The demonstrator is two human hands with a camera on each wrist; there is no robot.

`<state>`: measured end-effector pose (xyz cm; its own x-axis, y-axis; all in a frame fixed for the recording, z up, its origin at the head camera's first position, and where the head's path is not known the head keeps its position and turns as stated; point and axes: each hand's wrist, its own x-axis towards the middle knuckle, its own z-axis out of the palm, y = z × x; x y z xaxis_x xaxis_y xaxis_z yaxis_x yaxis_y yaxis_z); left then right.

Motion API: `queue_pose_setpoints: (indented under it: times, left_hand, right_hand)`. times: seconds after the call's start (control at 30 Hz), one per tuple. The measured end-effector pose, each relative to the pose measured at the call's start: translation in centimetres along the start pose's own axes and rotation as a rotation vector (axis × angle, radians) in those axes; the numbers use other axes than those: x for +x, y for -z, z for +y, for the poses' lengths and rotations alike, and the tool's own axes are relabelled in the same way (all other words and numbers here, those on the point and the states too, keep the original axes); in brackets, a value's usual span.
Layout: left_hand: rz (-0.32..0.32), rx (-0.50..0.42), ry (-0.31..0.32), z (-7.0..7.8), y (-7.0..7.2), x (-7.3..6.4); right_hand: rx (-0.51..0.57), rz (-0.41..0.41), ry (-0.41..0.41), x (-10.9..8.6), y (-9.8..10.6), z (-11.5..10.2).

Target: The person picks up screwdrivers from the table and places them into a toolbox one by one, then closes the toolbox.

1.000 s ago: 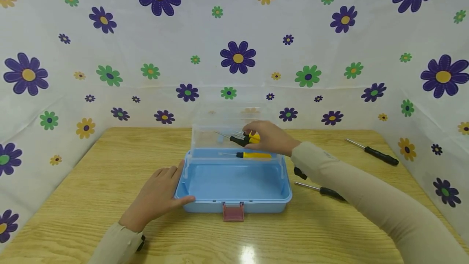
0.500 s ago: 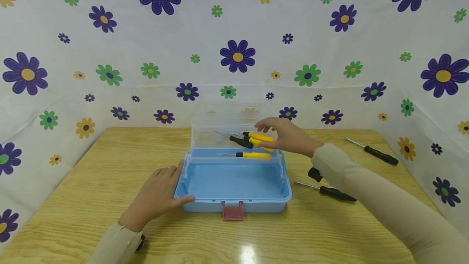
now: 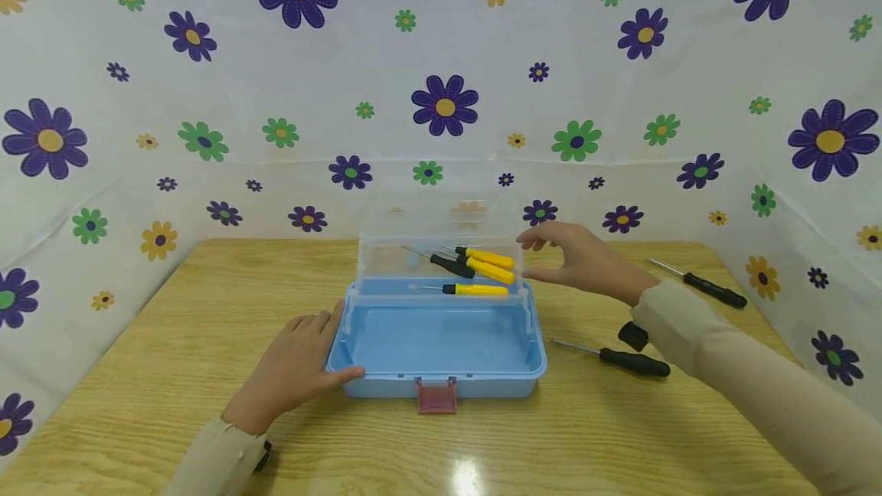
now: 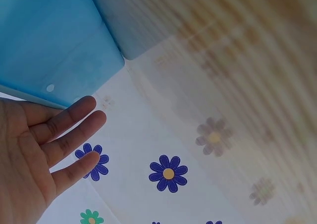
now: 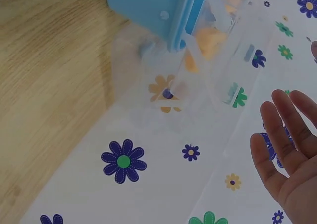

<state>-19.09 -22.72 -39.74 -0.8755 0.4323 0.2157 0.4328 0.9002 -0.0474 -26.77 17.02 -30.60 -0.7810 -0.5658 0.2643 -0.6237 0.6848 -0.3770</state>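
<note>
In the head view a light blue toolbox (image 3: pixel 441 389) stands on the table with its clear upper part raised at the back. Inside that clear part lie a black-handled screwdriver (image 3: pixel 452 265) and three yellow-handled ones, the lowest yellow screwdriver (image 3: pixel 481 290) a little apart. My left hand (image 3: pixel 296 362) rests along the box's left wall, thumb over the front rim. Its straight fingers (image 4: pixel 74 130) show beside the blue wall in the left wrist view. To the right of the clear part, my right hand (image 3: pixel 586 261) hovers with spread fingers (image 5: pixel 277 135) and nothing in them.
Two more black-handled screwdrivers lie right of the box: a near screwdriver (image 3: pixel 634 362) under the right forearm's side and a far screwdriver (image 3: pixel 715 291). A pink latch (image 3: pixel 437 398) hangs at the box front. A flower-patterned cloth (image 3: pixel 310 113) walls the wooden table (image 3: pixel 227 305).
My right hand has let go of a yellow-handled screwdriver among the others in the clear part and moved off to the right. The left hand has stayed on the box.
</note>
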Motion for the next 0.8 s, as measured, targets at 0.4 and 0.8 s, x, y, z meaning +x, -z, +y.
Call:
queue_pose_setpoints:
  times: [0.4, 0.8]
  left_hand:
    - [-0.009, -0.003, -0.006, 0.1, 0.2, 0.0]
    - [-0.022, -0.013, -0.002, 0.0, 0.1, 0.1]
  right_hand:
    - [0.023, 0.035, -0.047, -2.9, 0.1, 1.1]
    - [0.062, 0.035, -0.123, -5.7, -0.4, 2.8]
